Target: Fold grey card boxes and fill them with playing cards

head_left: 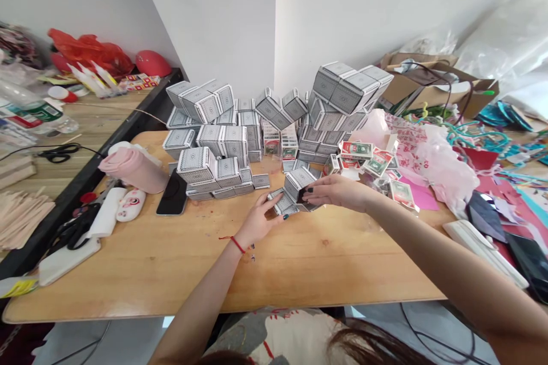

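Small grey patterned box (298,181) sits mid-table, just in front of the big stack of grey boxes (222,142). Right hand (338,191) grips it from the right side, fingers curled over its dark face. Left hand (259,219) pinches a second, flatter grey box (282,203) touching the first, low on the wooden table (171,268). Phone (173,195) lies left, loose card packs (363,157) right.

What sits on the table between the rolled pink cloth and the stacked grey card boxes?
A black phone, lying flat on the wooden table; head view shows it.
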Demonstrator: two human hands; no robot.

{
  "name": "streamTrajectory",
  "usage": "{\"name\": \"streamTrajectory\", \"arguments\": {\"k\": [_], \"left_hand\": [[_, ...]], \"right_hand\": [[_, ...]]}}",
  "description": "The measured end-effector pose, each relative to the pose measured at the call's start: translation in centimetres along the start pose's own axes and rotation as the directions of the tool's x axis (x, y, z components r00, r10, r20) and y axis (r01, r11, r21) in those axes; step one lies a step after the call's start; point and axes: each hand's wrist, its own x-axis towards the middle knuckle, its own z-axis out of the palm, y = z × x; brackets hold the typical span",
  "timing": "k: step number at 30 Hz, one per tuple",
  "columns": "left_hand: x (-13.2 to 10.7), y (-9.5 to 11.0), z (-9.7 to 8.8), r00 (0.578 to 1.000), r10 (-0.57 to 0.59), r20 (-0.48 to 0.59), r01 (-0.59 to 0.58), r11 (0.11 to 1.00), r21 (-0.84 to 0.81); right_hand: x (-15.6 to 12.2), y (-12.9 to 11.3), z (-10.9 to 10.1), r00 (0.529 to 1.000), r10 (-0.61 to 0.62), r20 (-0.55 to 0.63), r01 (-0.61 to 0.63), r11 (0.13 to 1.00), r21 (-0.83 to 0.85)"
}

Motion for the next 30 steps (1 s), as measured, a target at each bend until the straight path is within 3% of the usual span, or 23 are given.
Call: {"name": "streamTrajectory", "arguments": {"k": [2, 4, 7, 9, 13, 15, 18, 25, 30], "left_hand": [[-0.1, -0.1, 0.0, 1.000, 0.003, 0.001, -0.003, 1.000, 0.017], [-0.2, -0.1, 0.0, 1.000, 0.006, -0.005, -0.006, 0.999, 0.041], [-0.5, 0.2, 0.2, 0.999, 0.010, -0.036, -0.008, 0.998, 0.065], [-0.7, 0.6, 0.5, 0.997, 0.008, -0.070, -0.003, 0.997, 0.081], [-1.1, 1.4, 1.0, 0.990, -0.023, -0.136, 0.045, 0.985, 0.165], [-1.2, 1.7, 1.2, 0.990, -0.038, -0.139, 0.069, 0.972, 0.225], [-1.3, 1.7, 1.4, 0.991, -0.040, -0.127, 0.075, 0.955, 0.287], [-1.3, 1.1, 1.6, 0.992, -0.025, -0.125, 0.066, 0.939, 0.338], [-1.3, 1.1, 1.6, 0.993, -0.012, -0.121, 0.056, 0.930, 0.364]], "right_hand": [[-0.7, -0.1, -0.4, 0.994, -0.073, -0.078, 0.069, 0.996, -0.056], [-1.3, 0.2, -0.9, 0.966, -0.220, -0.135, 0.204, 0.971, -0.122], [-2.0, 1.8, -1.7, 0.858, -0.448, -0.251, 0.379, 0.882, -0.281], [-2.3, 3.3, -1.8, 0.764, -0.557, -0.325, 0.384, 0.798, -0.464], [-2.2, 6.4, -0.5, 0.676, -0.715, -0.178, 0.362, 0.532, -0.766], [-1.8, 7.6, 0.5, 0.604, -0.781, -0.159, 0.343, 0.435, -0.833], [-0.8, 8.6, 1.5, 0.494, -0.851, -0.182, 0.322, 0.373, -0.870], [-0.1, 8.7, 2.1, 0.439, -0.874, -0.206, 0.311, 0.364, -0.878], [0.0, 8.8, 2.4, 0.449, -0.867, -0.216, 0.310, 0.378, -0.872]]}}
